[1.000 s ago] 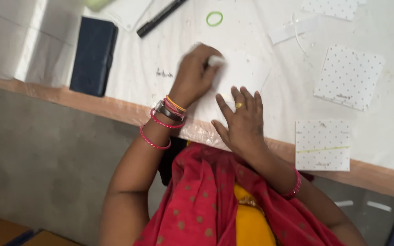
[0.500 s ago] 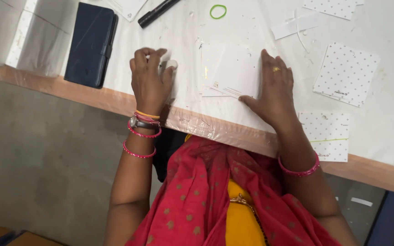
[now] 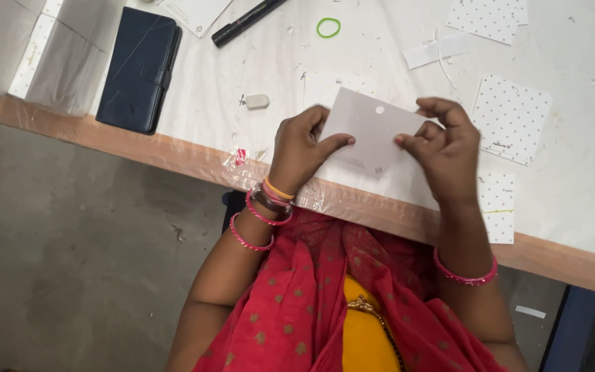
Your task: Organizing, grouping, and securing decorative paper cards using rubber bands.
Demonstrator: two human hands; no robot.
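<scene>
**Card held at both ends above the table edge**

Head view. Left hand (image 3: 302, 148) and right hand (image 3: 444, 148) each pinch an end of a pale card (image 3: 372, 134), punched near its top edge. It looks light, thin, easily creased, so edge grips suit it. Dotted square cards (image 3: 512, 118) lie right; a dark wallet case (image 3: 139, 69) left.

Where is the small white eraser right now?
In the head view, the eraser lies on the white table cover, left of the left hand and the white card both hands hold, right of the dark phone case.
</scene>
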